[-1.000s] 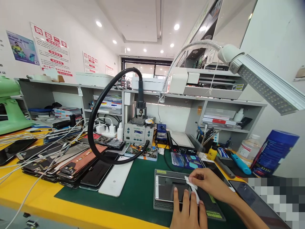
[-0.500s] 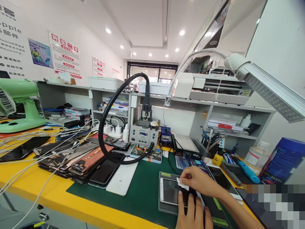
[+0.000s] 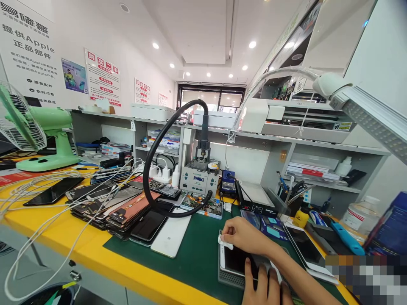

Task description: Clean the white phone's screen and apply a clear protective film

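Observation:
A white-framed smartphone (image 3: 233, 259) with a dark screen lies on a grey perforated pad (image 3: 228, 277) at lower right. My right hand (image 3: 246, 237) pinches a small crumpled white wipe (image 3: 225, 242) and presses it to the phone's upper left corner. My left hand (image 3: 265, 286) reaches in from the bottom edge, fingers spread and laid across the phone's near side. Both hands and the right forearm hide much of the phone and the pad.
Left of the green mat (image 3: 197, 250) lie a white phone (image 3: 171, 237) and stacked phone parts (image 3: 124, 214). Behind stands a hot-air station (image 3: 199, 180) with a looping black hose (image 3: 148, 169). Another white phone (image 3: 307, 245) lies right, near a blue-handled tool (image 3: 348, 239).
My right hand has moved the wipe leftward along the phone, from its upper middle to its upper left corner. My left hand stays on the phone. The camera view has turned slightly left.

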A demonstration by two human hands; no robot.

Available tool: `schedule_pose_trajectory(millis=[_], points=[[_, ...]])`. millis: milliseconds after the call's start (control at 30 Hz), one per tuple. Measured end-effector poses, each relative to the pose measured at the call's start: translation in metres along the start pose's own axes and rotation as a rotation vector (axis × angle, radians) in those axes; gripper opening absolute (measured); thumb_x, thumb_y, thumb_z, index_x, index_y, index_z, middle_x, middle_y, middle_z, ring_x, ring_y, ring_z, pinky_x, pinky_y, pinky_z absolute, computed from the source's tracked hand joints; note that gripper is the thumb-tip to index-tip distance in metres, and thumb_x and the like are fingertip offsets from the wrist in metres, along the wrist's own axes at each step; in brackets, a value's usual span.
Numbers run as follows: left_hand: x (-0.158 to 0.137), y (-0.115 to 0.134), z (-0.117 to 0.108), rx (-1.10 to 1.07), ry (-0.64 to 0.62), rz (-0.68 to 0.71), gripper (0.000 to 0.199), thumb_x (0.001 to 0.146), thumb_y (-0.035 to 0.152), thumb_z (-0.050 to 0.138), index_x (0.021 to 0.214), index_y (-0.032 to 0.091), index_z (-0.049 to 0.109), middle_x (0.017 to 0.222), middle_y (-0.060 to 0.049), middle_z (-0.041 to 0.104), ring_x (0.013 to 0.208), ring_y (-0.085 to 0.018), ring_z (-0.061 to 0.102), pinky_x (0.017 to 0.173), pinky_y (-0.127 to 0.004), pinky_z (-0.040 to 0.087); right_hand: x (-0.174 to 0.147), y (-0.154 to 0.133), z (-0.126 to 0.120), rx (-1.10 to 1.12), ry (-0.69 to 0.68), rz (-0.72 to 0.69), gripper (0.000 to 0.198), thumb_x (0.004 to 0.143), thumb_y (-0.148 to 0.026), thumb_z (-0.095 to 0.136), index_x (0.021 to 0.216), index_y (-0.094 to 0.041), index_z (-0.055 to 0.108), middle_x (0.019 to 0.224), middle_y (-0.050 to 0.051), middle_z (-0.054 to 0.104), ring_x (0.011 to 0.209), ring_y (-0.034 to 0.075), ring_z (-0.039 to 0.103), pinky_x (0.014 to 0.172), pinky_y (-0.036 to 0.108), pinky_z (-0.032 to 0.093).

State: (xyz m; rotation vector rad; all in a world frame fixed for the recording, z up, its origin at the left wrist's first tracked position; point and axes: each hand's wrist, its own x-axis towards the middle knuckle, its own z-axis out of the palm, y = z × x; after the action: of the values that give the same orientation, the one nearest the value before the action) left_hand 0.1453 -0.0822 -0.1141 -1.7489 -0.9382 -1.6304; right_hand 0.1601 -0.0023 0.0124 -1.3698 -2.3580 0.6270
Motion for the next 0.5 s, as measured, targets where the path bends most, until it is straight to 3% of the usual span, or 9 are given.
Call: schedule_pose_trajectory(millis=[133,333,500], points=[[-0.006,-0.001,0.003,-0.019,-0.01,0.008,0.02,0.089,0.023,0.054,0.084,0.022,0.073,0.085,-0.003,0.077,0.083,-0.025,0.073,0.087,-0.049,0.058,0.005,-0.004,0.005,0.008,-0.003,-0.01,0.018,0.081,-0.029,0.065,0.07,-0.017,0.072,0.069,0.002,0.072,0.065,0.016,0.063,0.056,0.023,0.041],[-0.023,0.003,0.008,0.043,-0.189,0.053,0.026,0.091,0.028,0.052,0.101,0.021,0.075,0.093,-0.007,0.077,0.093,-0.03,0.072,0.09,-0.056,0.055,0.001,-0.012,0.008,0.025,-0.013,-0.016,0.016,0.082,-0.025,0.063,0.072,-0.016,0.072,0.067,0.002,0.071,0.062,0.015,0.062,0.055,0.022,0.04],[-0.028,0.009,0.008,0.023,-0.199,-0.056,0.035,0.092,0.028,0.045,0.111,0.022,0.074,0.088,-0.006,0.077,0.092,-0.03,0.07,0.086,-0.054,0.057,-0.006,-0.02,0.007,0.044,-0.068,-0.021,0.017,0.082,-0.022,0.061,0.072,-0.016,0.073,0.067,0.002,0.071,0.061,0.014,0.06,0.052,0.021,0.039]])
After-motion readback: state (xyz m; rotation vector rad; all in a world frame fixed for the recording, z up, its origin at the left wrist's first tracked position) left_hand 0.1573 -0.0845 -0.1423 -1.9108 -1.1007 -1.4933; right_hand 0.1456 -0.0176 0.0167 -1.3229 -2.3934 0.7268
